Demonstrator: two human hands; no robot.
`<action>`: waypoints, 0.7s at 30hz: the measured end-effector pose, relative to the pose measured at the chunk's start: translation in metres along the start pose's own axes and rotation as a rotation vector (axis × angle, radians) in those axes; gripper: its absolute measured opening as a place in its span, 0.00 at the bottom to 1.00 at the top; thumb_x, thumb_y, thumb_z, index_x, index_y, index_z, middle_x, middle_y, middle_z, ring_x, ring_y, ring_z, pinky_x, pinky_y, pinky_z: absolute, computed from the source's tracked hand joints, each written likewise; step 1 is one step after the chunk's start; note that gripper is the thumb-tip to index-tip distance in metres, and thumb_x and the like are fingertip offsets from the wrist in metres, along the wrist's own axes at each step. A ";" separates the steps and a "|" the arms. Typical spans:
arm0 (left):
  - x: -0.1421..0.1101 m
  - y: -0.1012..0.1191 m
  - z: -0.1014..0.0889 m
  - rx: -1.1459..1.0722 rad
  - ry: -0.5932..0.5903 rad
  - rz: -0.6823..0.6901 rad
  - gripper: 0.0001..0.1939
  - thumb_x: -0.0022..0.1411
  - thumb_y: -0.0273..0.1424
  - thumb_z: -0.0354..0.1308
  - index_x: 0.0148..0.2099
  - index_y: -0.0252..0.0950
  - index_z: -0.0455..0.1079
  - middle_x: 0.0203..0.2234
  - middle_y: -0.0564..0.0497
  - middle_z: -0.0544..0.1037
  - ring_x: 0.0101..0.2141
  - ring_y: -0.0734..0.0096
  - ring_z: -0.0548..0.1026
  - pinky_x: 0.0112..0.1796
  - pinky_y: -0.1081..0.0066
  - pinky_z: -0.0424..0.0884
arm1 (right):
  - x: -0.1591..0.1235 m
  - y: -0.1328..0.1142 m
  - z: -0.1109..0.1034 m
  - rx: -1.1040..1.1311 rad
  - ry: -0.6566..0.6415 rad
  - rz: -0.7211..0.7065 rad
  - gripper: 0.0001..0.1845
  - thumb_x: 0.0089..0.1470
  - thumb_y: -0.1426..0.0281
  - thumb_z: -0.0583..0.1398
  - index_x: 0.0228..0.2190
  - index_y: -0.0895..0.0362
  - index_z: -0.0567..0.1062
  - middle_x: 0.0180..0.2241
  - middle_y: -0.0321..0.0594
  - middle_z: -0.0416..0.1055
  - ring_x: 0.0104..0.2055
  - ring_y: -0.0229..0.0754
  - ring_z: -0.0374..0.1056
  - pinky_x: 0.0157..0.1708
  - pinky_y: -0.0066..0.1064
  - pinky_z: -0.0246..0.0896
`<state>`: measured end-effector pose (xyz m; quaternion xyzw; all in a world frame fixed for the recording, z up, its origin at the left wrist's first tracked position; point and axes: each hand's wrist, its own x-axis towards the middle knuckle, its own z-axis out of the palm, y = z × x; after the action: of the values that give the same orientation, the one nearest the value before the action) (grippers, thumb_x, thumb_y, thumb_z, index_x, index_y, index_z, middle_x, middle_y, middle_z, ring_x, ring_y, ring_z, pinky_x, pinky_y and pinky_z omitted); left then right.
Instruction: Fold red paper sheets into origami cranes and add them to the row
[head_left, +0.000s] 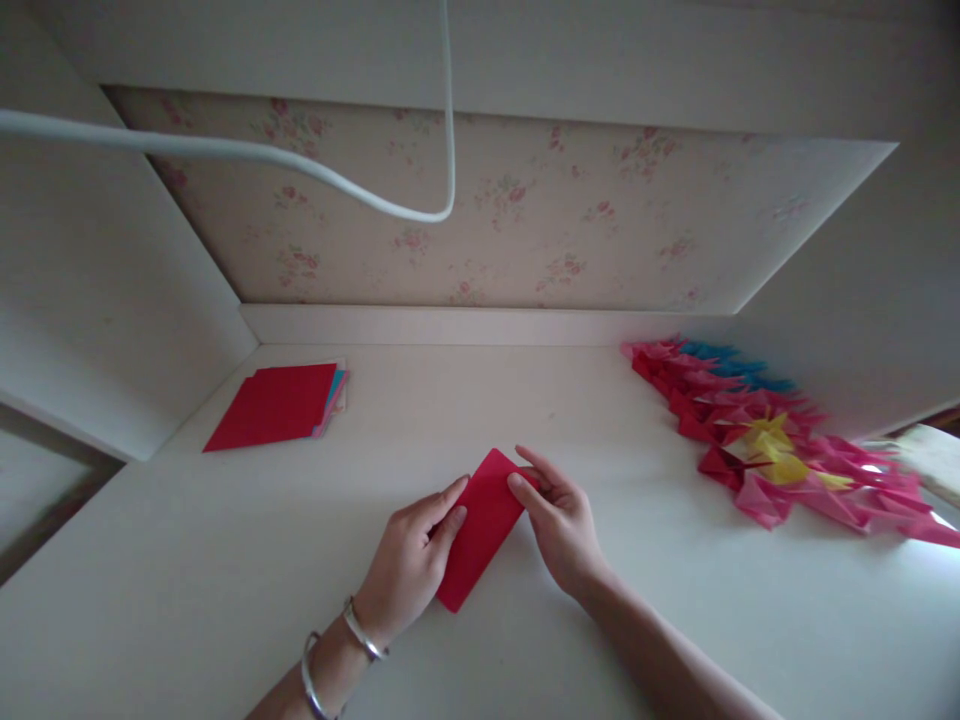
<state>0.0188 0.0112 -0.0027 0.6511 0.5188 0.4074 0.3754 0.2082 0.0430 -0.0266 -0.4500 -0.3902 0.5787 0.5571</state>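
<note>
Bracelets [365, 634], two shiny ones, go round the left arm [337, 664]. The left hand [409, 560] is mostly closed and holds the left side of a red paper [484, 530]. The right hand [561, 520] is partly curled and pinches it near the top right corner. The paper is tilted between both hands, over a white table [225, 590]. Crumply folded papers [772, 440], pink, red, yellow and blue, lie to the right. Flat papers [274, 405], red on top, lie to the left. Further back is a flowery wall [570, 220], with a bendy white cord [300, 165] in front
</note>
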 end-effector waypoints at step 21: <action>-0.001 -0.007 0.002 0.101 -0.061 0.099 0.20 0.70 0.32 0.51 0.62 0.37 0.68 0.55 0.46 0.77 0.52 0.65 0.77 0.54 0.67 0.73 | -0.001 -0.013 0.004 -0.121 0.044 -0.019 0.11 0.49 0.60 0.69 0.32 0.54 0.83 0.31 0.39 0.81 0.32 0.41 0.72 0.33 0.29 0.66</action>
<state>0.0181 0.0114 -0.0100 0.7062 0.4941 0.3789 0.3372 0.2077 0.0428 -0.0131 -0.4917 -0.4164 0.5386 0.5429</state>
